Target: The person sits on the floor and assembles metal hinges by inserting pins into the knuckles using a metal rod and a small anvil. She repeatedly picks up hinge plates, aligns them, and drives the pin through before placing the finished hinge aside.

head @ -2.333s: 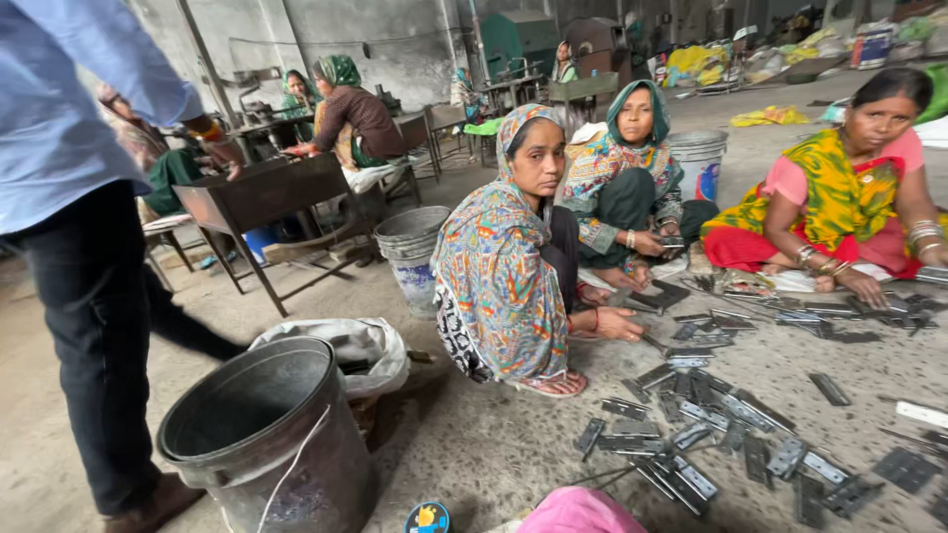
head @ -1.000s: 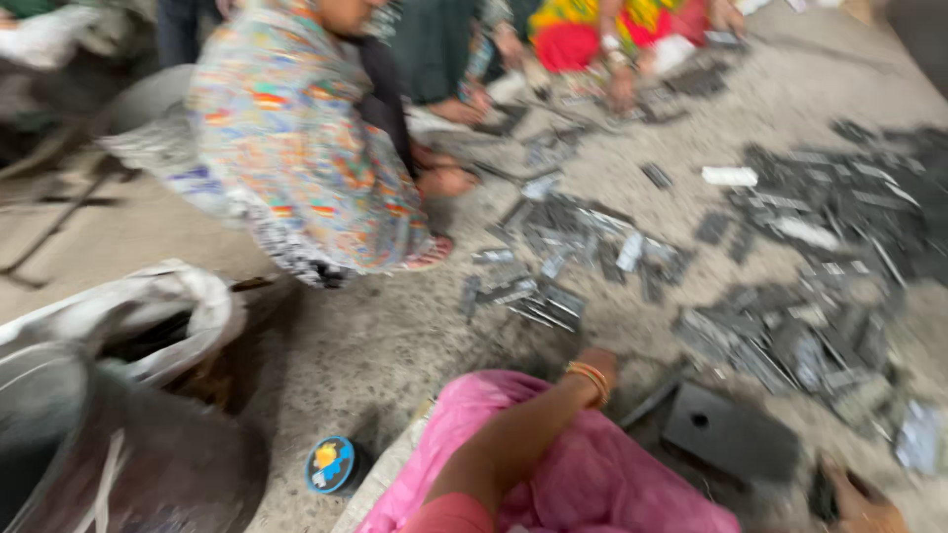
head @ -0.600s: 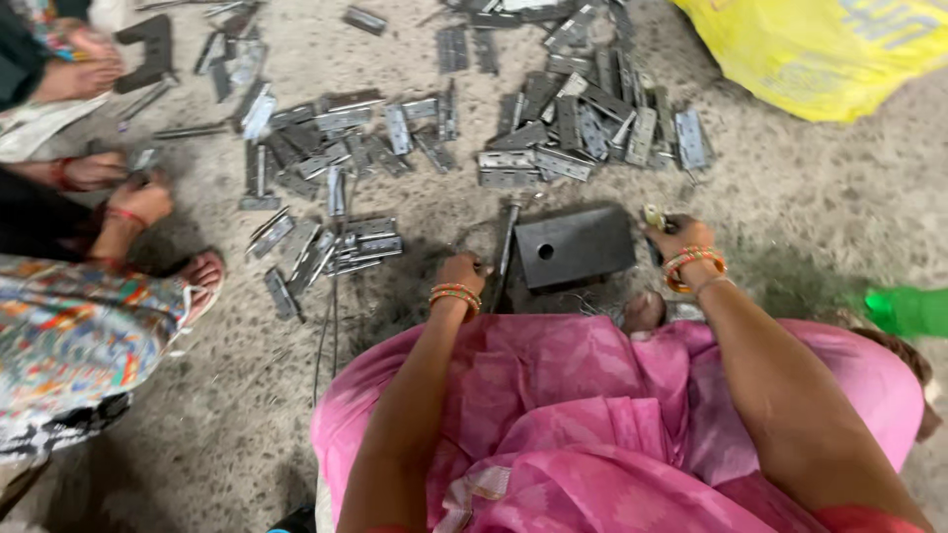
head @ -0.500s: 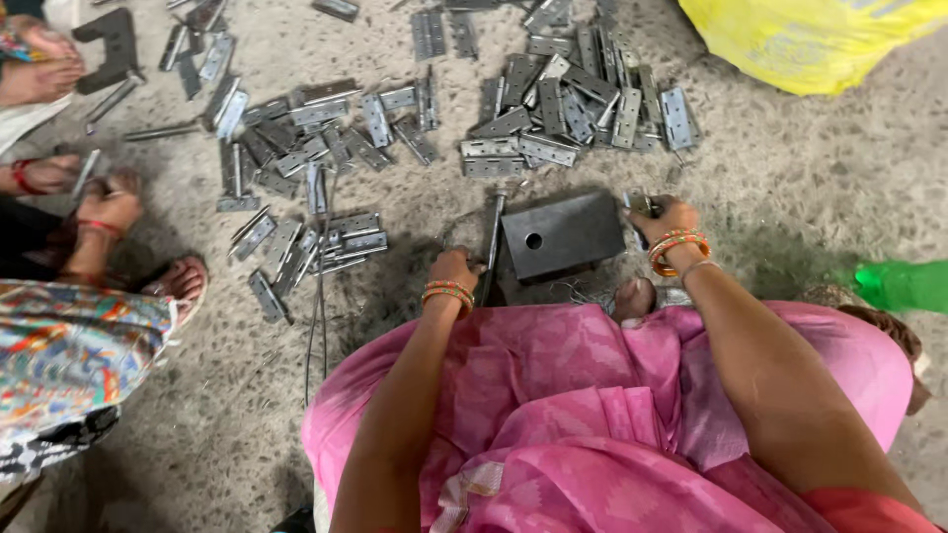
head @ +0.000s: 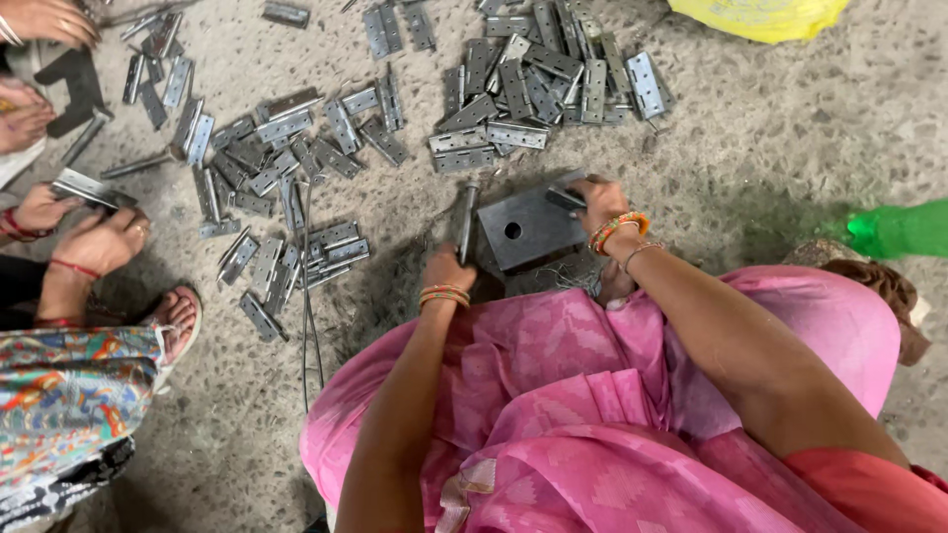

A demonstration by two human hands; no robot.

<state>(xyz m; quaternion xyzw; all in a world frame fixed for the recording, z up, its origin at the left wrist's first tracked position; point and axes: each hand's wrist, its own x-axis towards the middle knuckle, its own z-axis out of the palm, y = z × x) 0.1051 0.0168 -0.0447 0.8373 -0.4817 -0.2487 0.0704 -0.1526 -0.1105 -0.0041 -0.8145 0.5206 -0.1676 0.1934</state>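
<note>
A speckled concrete floor [head: 770, 148] fills the view, and the person's pink garment [head: 592, 395] covers the lower half of it. To the left sits a co-worker in a patterned garment [head: 59, 395], whose hand [head: 104, 240] rests near scattered metal. A big heap of grey metal hinges [head: 538, 84] lies at the top centre, and a looser spread of hinges [head: 267, 188] runs to the left of it. A yellow bag [head: 760, 15] shows at the top edge and a green bottle [head: 894, 229] at the right edge.

Just in front of the person's knees lies a dark steel block [head: 528, 229] with a round hole in its top face (it sits tilted on the floor). The right hand [head: 597, 202] is at the block's upper right corner, fingers curled around a small metal piece [head: 565, 197] held against it. The left hand [head: 446, 266] is closed in a fist around the lower end of a metal rod [head: 464, 212], which stands just left of the block. Both wrists wear orange bangles.
</note>
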